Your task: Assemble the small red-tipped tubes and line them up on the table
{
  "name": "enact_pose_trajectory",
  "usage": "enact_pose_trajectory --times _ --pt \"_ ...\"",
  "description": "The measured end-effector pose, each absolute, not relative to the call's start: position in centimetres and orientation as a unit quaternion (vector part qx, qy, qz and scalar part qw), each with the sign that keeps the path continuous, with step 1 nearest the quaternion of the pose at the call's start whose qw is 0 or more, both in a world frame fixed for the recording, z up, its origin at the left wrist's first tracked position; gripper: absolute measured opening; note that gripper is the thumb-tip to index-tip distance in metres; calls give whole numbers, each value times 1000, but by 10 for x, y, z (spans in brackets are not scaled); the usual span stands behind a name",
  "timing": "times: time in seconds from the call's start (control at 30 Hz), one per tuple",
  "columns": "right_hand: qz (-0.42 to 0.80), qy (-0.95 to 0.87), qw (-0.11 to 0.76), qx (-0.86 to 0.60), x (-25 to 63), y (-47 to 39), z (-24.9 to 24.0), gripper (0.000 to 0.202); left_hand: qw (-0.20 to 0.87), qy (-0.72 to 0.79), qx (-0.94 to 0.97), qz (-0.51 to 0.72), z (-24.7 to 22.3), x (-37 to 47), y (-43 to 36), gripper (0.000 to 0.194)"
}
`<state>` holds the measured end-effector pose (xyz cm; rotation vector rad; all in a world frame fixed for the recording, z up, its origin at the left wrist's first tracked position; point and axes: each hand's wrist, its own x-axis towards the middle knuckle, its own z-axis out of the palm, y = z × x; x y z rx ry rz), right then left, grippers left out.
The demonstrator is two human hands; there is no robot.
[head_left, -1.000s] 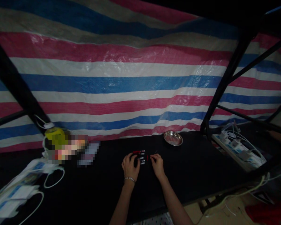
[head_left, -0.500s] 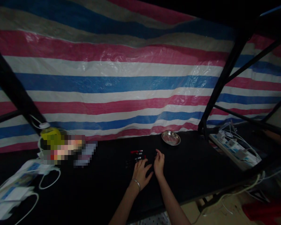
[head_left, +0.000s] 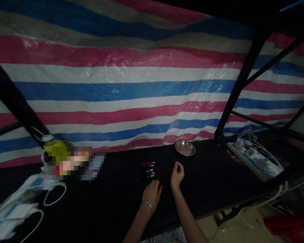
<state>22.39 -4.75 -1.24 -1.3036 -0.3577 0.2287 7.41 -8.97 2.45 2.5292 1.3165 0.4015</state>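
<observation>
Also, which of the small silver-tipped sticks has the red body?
The silver-tipped stick at the row's far edge, farthest from the left hand; the other sticks look dark.

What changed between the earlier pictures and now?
The left hand has drawn back toward the person, away from the small sticks. The right hand has moved rightward, away from them; its fingers are bent together, and whether they hold anything is too dim to tell. The sticks and metal dish appear to stay put on the table.
</observation>
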Motion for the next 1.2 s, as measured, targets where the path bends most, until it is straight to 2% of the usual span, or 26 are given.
enact_pose_trajectory --times 0.1,0.2,0.4,0.67,0.83,1.0,1.2 --pt "56 -175 757 -627 227 -49 -14 31 82 474 874 66 32 73 -97 24" --pt "75 -237 732 -634 225 -47 -16 28 76 461 884 14 33 70 -98 27" --pt "143 -349 689 -619 214 -46 -19 24 99 436 894 36 24 65 -94 34" --pt "228 -277 754 -550 203 -41 -13 29 139 456 876 78 19 64 -93 37" --pt "287 -246 770 -513 195 -39 -11 30 130 482 864 73 30 65 -96 31" --pt "267 -217 785 -515 199 -44 -6 30 71 552 831 30 38 66 -99 31" --pt "257 -207 782 -528 202 -48 -5 31 69 518 852 23 38 63 -102 35"
